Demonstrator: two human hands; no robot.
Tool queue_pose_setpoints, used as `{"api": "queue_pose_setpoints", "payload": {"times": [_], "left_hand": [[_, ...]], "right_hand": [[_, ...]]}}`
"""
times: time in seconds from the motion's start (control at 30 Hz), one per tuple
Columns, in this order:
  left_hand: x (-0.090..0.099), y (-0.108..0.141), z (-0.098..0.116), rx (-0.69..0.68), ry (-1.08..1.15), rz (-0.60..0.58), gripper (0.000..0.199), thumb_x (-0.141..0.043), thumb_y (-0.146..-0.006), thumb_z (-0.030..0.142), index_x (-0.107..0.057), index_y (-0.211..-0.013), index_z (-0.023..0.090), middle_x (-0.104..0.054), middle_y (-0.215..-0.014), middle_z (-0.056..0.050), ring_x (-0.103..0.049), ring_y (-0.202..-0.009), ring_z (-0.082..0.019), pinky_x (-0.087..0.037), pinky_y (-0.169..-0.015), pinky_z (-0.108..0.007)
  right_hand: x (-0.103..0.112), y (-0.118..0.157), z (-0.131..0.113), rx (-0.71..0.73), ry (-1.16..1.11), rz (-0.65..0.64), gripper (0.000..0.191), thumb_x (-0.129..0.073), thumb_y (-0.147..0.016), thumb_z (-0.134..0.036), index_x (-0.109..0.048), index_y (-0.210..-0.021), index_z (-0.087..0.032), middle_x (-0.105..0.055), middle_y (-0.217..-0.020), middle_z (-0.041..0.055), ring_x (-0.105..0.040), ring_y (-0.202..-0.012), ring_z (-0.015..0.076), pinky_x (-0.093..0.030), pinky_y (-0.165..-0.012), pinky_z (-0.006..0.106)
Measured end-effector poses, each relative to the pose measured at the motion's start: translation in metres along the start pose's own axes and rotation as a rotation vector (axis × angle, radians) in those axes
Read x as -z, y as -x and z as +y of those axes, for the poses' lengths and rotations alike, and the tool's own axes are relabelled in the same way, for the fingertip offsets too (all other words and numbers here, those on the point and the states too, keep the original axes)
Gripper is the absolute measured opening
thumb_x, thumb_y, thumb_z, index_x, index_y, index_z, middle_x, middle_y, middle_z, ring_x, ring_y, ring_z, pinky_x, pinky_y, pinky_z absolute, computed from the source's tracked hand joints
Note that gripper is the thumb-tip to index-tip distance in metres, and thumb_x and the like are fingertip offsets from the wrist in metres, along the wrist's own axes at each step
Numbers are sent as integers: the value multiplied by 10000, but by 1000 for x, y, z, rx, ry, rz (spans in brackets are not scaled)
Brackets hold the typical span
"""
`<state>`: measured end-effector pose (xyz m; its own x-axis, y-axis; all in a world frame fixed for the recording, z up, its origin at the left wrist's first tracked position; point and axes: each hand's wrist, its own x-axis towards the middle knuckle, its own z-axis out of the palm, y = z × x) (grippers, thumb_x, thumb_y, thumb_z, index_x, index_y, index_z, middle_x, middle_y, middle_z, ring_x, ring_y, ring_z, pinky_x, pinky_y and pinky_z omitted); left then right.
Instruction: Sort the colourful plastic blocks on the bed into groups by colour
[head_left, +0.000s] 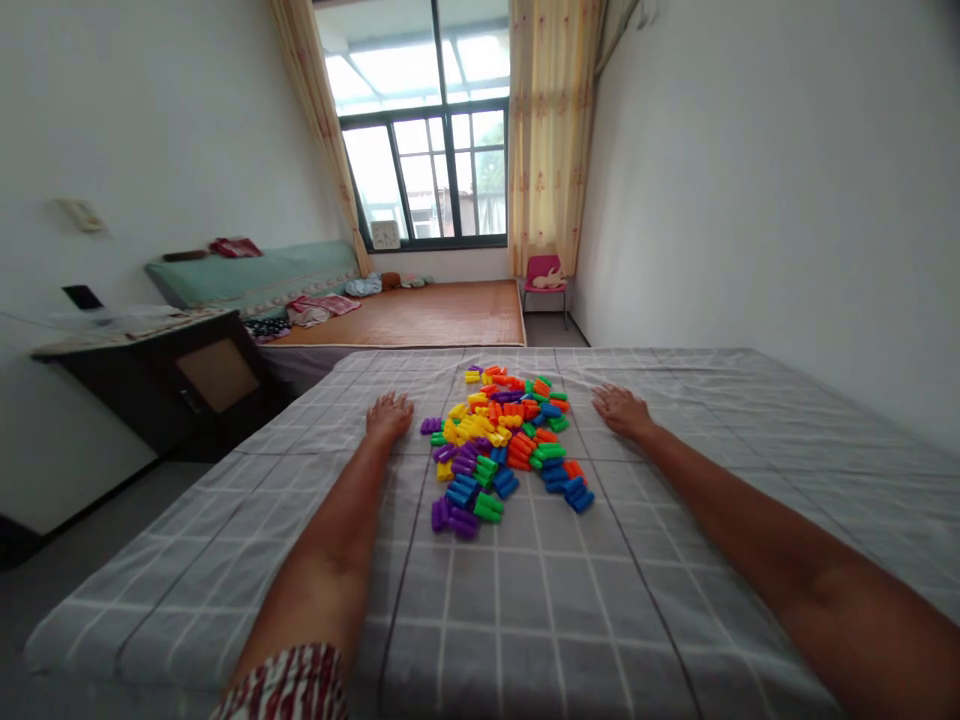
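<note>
A loose pile of plastic toy building pieces in yellow, orange, purple, green and blue lies on a grey checked cloth. My left hand rests palm down on the cloth, left of the pile, fingers spread and pointing away from me. On the pile's other side my right hand also lies flat with its fingers apart. Neither hand touches the pieces. Purple pieces lie nearest the left hand, green and blue ones nearest the right.
Beyond the cloth stands a bed with a brown mat and some clothes on it. A dark cabinet is at the left. A pink chair stands by the curtain, and a white wall runs along the right.
</note>
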<state>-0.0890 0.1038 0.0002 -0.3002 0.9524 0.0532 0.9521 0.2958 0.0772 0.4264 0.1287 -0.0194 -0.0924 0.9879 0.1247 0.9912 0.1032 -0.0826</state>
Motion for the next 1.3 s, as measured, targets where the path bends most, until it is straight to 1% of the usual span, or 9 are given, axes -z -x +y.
{"api": "queue_pose_setpoints", "payload": {"times": [0.2, 0.63, 0.73, 0.87, 0.97, 1.03, 1.1, 1.23, 1.3], "left_hand": [[-4, -19, -6, -5, 23, -90, 689, -172, -869, 662, -250, -1487, 367, -146, -1595, -4, -104, -1451, -343, -106, -1097, -655], [-11, -30, -25, -12, 14, -63, 699, -182, -858, 681, -254, -1483, 377, -151, -1594, -10, -108, -1448, -355, -115, -1078, -679], [-11, -30, -26, -22, 28, -44, 684, -221, -863, 672, -286, -1474, 372, -188, -1586, -28, -133, -1442, -366, -129, -1072, -684], [-7, -27, -19, -3, 47, -11, 696, -269, -869, 663, -335, -1467, 314, -196, -1579, -77, -155, -1434, -389, -130, -1078, -680], [-2, -16, 8, -156, 165, 4, 631, -249, -923, 551, -401, -1441, 223, -288, -1548, -89, -227, -1428, -323, -187, -1133, -559], [-1, -1, 38, -401, 307, -41, 580, -215, -953, 461, -448, -1408, 186, -403, -1492, -72, -342, -1387, -248, -265, -1140, -436], [-2, 18, 74, -505, 360, -70, 569, -183, -962, 465, -456, -1399, 223, -482, -1439, -18, -437, -1325, -184, -336, -1108, -344], [6, 55, 148, -642, 473, -106, 597, -221, -950, 538, -540, -1331, 209, -523, -1402, -44, -417, -1340, -218, -291, -1133, -379], [18, 70, 173, -671, 543, -116, 610, -195, -956, 544, -535, -1338, 210, -522, -1403, -48, -419, -1338, -231, -287, -1135, -404]], "right_hand": [[-17, -8, -19, -31, 24, -87, 619, -161, -928, -595, -302, -1479, -351, -249, -1570, 12, -227, -1416, 296, -213, -1083, 605], [-19, -24, -35, -29, 9, -132, 652, -140, -907, -640, -268, -1488, -371, -191, -1588, 2, -192, -1429, 301, -185, -1089, 619], [-16, -19, -22, -30, -6, -114, 652, -147, -913, -629, -265, -1492, -353, -207, -1584, 6, -211, -1426, 285, -200, -1097, 596], [-15, -4, 24, -123, 19, -76, 644, -168, -920, -602, -306, -1482, -319, -263, -1565, 35, -247, -1410, 299, -223, -1079, 617], [-18, 4, 53, -105, 33, -72, 633, -188, -921, -596, -348, -1463, -312, -299, -1550, 46, -267, -1401, 302, -228, -1076, 617], [-20, 6, 61, -76, 16, -75, 627, -190, -929, -580, -359, -1460, -294, -311, -1544, 52, -278, -1396, 296, -236, -1081, 598], [-21, 6, 62, -64, 1, -71, 624, -190, -935, -570, -362, -1459, -277, -315, -1543, 51, -279, -1396, 287, -236, -1088, 582], [-18, 8, 56, -56, -16, -42, 617, -189, -941, -562, -359, -1459, -274, -320, -1542, 34, -277, -1397, 268, -216, -1100, 574], [-15, 11, 54, -52, -26, -28, 602, -193, -943, -553, -380, -1446, -279, -338, -1533, 34, -290, -1391, 267, -218, -1099, 576]]}}
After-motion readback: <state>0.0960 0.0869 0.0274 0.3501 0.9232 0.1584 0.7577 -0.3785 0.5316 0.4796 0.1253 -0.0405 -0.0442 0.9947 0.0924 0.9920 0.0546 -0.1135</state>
